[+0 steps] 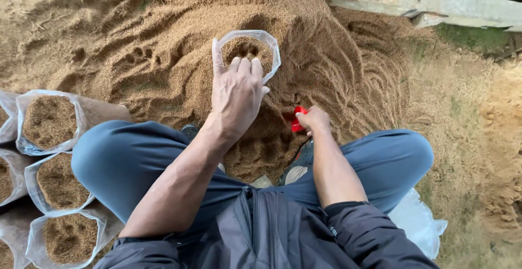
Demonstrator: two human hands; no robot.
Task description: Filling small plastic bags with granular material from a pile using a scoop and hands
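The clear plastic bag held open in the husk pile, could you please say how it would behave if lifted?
The clear plastic bag is probably floppy: the left hand props its thin rim open. Partly filled, it would likely sag and could tip, spilling loose husk.

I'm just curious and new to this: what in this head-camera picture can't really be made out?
- Red tool, head view: mostly covered by the right hand, so its shape is unclear.
- Clear bag: its lower part is hidden behind the left hand and sunk in the sawdust pile.
- Filled bags at left: several are cut off by the frame edge.
- White plastic: partly hidden behind the right knee.
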